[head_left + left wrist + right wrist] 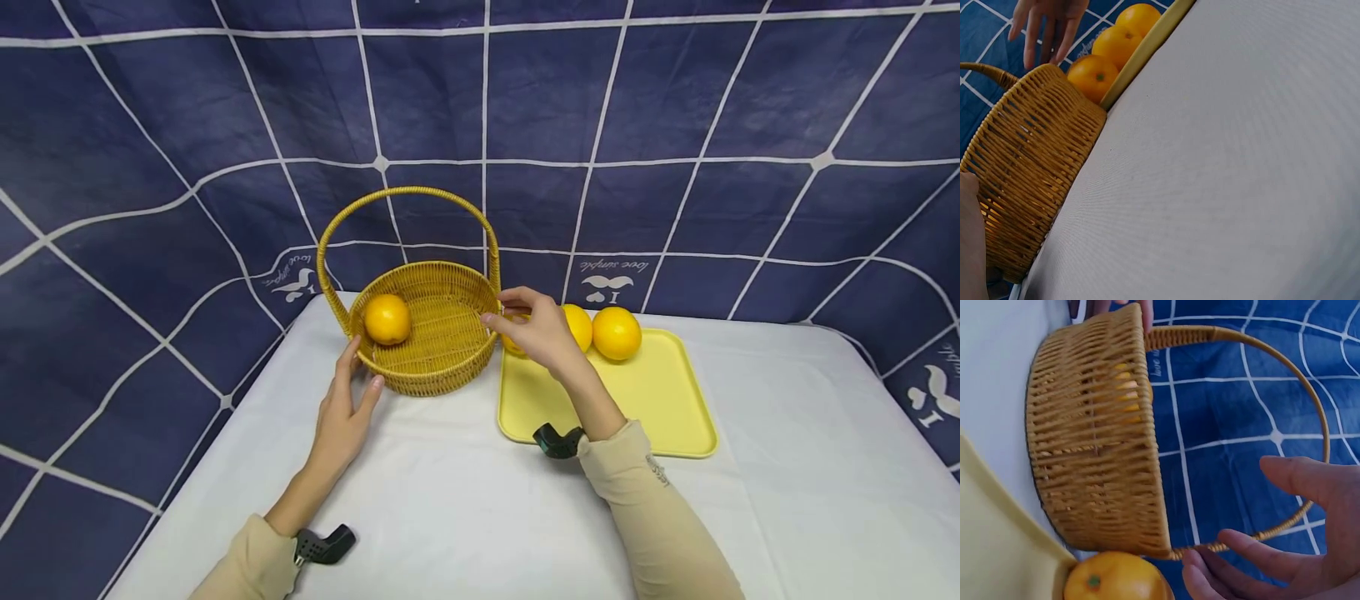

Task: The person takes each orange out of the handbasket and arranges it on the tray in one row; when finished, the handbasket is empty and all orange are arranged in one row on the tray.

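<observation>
A woven basket (442, 379) with a tall arched handle stands on the table, one orange (387, 319) lying in its left part. At the basket's front left, my left hand (341, 421) holds its side near the handle's base, thumb on the outer wall. Beside the basket's right rim hovers my right hand (542, 333), holding nothing, its fingers apart and slightly bent in the right wrist view. Under and beside that hand, three oranges (617, 333) sit along the back left of a yellow tray (660, 408); the nearest to the basket is partly hidden by the hand.
A white cloth (450, 500) covers the table. Dark blue fabric with white lines (540, 100) hangs behind and at both sides. The tray lies close against the basket's right side. A dark device (326, 546) is strapped at each wrist.
</observation>
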Available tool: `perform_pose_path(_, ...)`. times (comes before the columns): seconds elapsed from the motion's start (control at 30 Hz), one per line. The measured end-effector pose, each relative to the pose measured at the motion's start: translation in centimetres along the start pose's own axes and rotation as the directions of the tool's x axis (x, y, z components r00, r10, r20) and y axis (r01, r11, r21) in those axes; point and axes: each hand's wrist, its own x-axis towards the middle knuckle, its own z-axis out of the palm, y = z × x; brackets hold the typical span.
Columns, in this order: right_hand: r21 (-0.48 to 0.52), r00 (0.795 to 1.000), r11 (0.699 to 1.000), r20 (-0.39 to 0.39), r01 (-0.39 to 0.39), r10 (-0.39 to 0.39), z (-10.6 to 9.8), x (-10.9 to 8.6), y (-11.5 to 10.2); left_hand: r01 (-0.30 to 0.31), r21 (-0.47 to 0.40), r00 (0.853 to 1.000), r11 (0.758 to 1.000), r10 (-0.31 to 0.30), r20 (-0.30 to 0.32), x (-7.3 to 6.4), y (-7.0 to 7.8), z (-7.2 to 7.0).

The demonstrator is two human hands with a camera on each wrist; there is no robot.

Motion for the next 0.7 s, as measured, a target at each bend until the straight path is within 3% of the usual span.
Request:
perform_pose_path(0.3,0.016,1.0,1.0,0.029,-0.008,0.007,2.9,1.2,-0.9,0.013,-0.006,1.0,1.0,-0.013,0.005,-0.3,0.0,0.3)
perform_pose_path(0.7,-0.037,1.0,0.999,0.013,-0.019,0.019,8.2,4.5,-2.7,0.017,0.001,1.0,1.0,-0.017,0.005,0.2,0.1,0.4)
